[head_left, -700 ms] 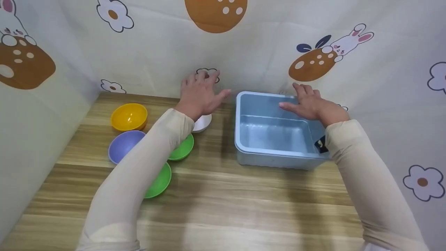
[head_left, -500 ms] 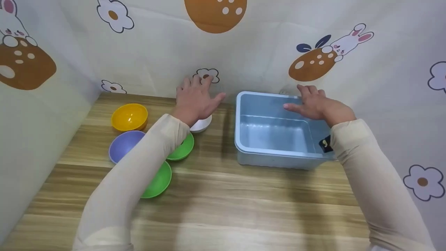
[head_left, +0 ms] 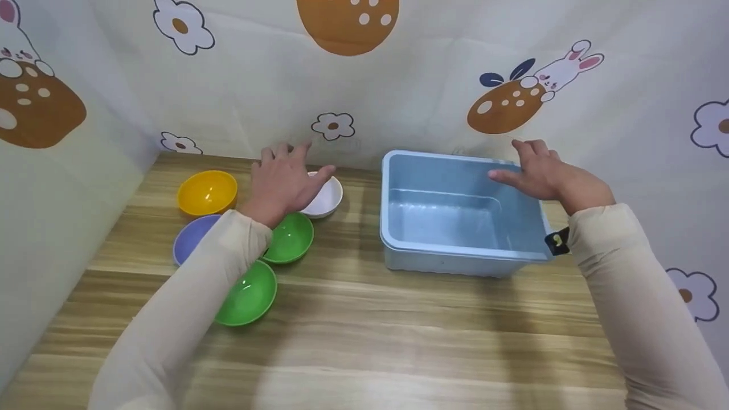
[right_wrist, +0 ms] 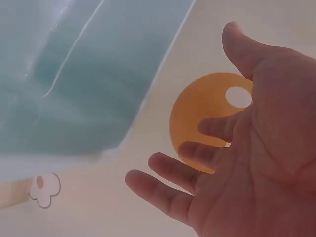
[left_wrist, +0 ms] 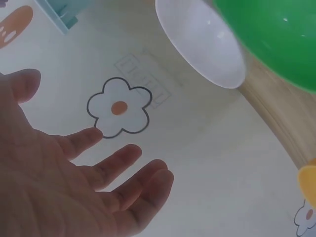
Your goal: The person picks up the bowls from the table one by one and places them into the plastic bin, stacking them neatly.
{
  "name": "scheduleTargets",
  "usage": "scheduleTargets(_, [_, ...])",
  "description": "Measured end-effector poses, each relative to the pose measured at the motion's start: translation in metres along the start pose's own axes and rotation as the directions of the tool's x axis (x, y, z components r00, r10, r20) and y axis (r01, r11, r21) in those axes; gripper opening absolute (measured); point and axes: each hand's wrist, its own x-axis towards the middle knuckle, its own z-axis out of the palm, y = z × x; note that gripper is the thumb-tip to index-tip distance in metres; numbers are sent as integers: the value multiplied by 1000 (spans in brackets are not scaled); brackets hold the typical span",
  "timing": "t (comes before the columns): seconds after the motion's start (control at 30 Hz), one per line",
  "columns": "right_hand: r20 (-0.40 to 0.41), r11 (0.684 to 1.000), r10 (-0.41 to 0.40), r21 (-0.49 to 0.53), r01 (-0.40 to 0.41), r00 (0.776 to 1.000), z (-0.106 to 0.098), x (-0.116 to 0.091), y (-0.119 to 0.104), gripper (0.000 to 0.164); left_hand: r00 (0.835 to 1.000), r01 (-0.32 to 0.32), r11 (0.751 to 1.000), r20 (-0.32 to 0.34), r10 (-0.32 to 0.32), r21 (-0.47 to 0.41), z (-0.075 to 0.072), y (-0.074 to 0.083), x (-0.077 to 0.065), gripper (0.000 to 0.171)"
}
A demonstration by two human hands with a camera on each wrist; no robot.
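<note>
Hovering, relaxed, empty: left hand (head_left: 283,185), right hand (head_left: 548,175) | both moved apart; white bowl (head_left: 326,199) more exposed | palms (left_wrist: 44,187): wrist views only

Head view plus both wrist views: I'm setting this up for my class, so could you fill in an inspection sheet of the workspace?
Surface: wood-grain tabletop, glare towards the near side.
Job's things: orange bowl, purple bowl (partly hidden), white bowl, far green bowl and near green bowl, all upright, left of the light-blue bin.
Clutter: nothing seen, unless the small black item by the right wrist counts; its identity is unclear.
Hands: left hand and right hand both hold nothing, fingers extended.
Cables: nothing seen.
Surroundings: patterned pale fabric behind and at both sides.
</note>
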Motion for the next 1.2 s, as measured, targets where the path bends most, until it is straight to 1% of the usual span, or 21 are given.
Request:
scheduleTargets(0.13, [5, 1000, 11, 28, -12, 1000, 1, -2, 12, 115, 1000, 1, 1000, -7, -1, 5, -2, -11, -9, 84])
scheduleTargets(0.3, [11, 996, 28, 80, -29, 1000, 4, -5, 27, 118, 1000, -12, 999, -7, 12, 36, 1, -20, -20, 84])
scheduleTargets(0.37, [16, 995, 35, 95, -37, 999, 6, -6, 31, 117, 1000, -12, 999, -4, 12, 32, 2, -23, -25, 84])
scheduleTargets(0.43, [16, 994, 40, 102, -41, 999, 8, -6, 34, 114, 1000, -3, 1000, -3, 3, 22, 3, -28, -30, 83])
scheduleTargets(0.53, [-4, 994, 40, 100, -39, 999, 10, -5, 39, 107, 1000, 18, 1000, 1, -18, -14, 5, -35, -35, 81])
scheduleTargets(0.67, [-29, 995, 28, 100, -25, 999, 14, -5, 50, 93, 999, 44, 998, 17, -43, -42, 5, -42, -39, 83])
scheduleTargets(0.83, [2, 990, 24, 136, -24, 1000, 24, -6, 64, 78, 998, 57, 997, 23, -56, -57, 5, -53, -49, 87])
scheduleTargets(1.0, [13, 984, 14, 178, -17, 1000, 34, -5, 71, 72, 998, 69, 995, 16, -69, -71, 7, -66, -62, 91])
scheduleTargets(1.2, [-17, 983, 3, 183, 0, 1000, 42, -7, 76, 69, 998, 62, 992, 1, -62, -108, 14, -77, -78, 89])
